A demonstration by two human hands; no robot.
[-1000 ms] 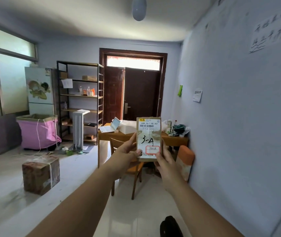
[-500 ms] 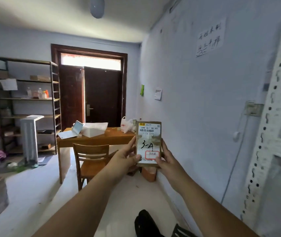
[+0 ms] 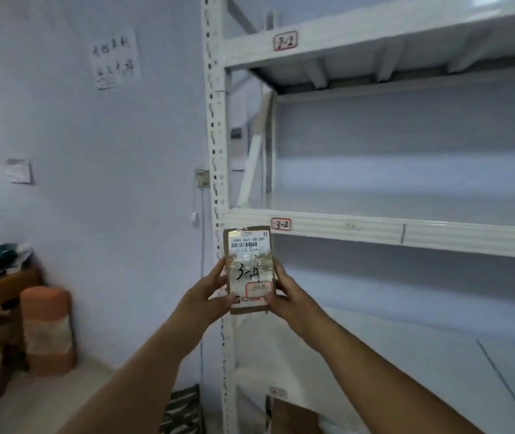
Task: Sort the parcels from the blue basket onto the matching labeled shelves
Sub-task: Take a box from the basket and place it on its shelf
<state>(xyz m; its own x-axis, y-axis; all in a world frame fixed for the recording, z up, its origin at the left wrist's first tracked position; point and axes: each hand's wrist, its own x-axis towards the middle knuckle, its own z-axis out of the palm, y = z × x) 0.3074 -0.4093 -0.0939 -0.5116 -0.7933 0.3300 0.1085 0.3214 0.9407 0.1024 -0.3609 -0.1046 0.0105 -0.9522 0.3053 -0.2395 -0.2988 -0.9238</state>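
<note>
Before the white shelves (image 3: 375, 227), both hands' grip closes around the 3-4 parcel (image 3: 248, 269)

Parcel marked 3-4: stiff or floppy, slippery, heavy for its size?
The parcel probably stays stiff: it stands flat and upright with only its lower edges held by the left hand and right hand. Glossy tape over the label suggests a slick face, so an edge grip seems safer. Likely light, since fingertips alone carry it.
</note>
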